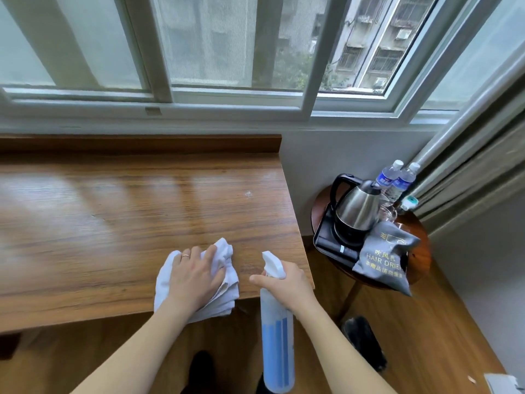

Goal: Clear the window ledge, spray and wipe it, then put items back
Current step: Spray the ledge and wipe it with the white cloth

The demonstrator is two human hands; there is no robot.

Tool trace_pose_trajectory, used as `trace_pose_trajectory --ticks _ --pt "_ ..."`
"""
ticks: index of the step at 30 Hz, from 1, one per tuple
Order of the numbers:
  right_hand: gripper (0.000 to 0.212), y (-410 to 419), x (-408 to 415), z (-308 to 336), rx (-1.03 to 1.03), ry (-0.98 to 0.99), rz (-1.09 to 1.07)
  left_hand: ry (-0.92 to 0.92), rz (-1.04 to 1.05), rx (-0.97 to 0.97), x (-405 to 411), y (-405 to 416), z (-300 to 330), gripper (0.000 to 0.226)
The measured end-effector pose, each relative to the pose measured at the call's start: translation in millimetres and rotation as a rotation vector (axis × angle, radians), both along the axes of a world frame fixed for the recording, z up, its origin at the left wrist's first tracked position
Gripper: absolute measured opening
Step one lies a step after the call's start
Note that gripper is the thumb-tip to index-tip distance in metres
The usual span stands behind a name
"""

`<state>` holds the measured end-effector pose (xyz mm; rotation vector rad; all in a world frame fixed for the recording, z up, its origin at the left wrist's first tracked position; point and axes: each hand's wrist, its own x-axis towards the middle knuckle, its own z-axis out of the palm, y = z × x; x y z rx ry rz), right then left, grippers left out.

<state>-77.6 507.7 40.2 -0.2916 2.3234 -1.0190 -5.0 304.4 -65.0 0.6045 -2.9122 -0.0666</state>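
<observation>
1. I have my left hand (196, 275) flat, fingers spread, on the white cloth (224, 253) at the wooden window ledge's (113, 211) near edge; soft, light (bunches easily), so I'd press, not pinch.
2. My right hand (287, 282) wraps the spray bottle's (277, 345) neck, forefinger out; light plastic, possibly slippery.

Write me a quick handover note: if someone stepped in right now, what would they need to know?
Left hand presses the white cloth flat on the wooden ledge.
Right hand grips the spray bottle at the ledge's front right corner.
Done: ledge cleared; kettle, water bottles and hair dryer bag sit on the side table.
Left: finish wiping, then return the items.
</observation>
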Motion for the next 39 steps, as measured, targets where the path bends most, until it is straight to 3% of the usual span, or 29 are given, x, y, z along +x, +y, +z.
trace_pose_trajectory --ticks 7,18,39 --pt "0.035 22 -6 -8 -0.012 -0.054 0.078 -0.031 0.032 -0.048 30 24 -3 0.053" --pt "0.029 30 -11 -17 0.032 -0.062 0.183 -0.098 0.076 -0.008 -18 -24 6 0.055" --pt "0.033 27 -9 -32 0.102 -0.064 0.179 -0.146 0.09 0.066 -19 -29 3 0.061"
